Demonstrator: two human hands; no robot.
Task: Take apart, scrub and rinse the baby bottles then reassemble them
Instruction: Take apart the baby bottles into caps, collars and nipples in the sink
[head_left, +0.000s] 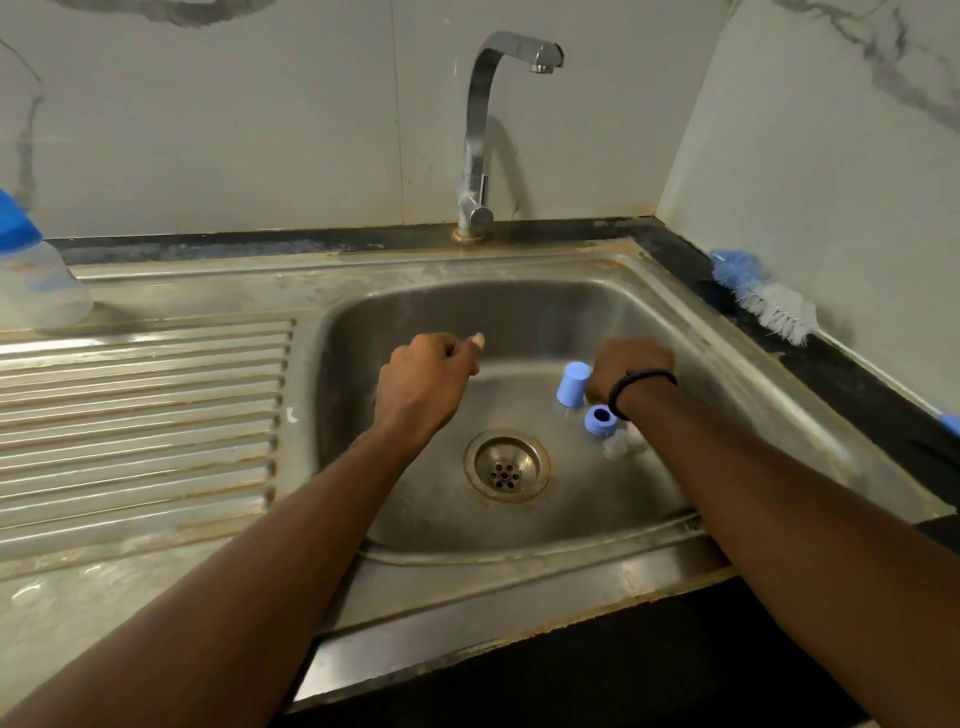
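Observation:
Both my hands are down in the steel sink (519, 551). My left hand (423, 382) hovers over the basin's middle with its fingers curled in and the thumb tip sticking out; nothing shows in it. My right hand (631, 364), a black band at the wrist, reaches down at the basin's right with its fingers hidden behind its back. A light-blue cap (574, 384) lies tilted against that hand's left edge; whether the fingers hold it I cannot tell. A blue screw ring (600, 420) and a clear teat (623, 441) lie beside my right wrist.
An assembled baby bottle (36, 280) with a blue cap stands at the far left above the ribbed drainboard (140, 415). A blue-and-white bottle brush (763, 301) lies on the dark counter at the right. The tap (493, 130) is off. The drain (506, 465) sits mid-basin.

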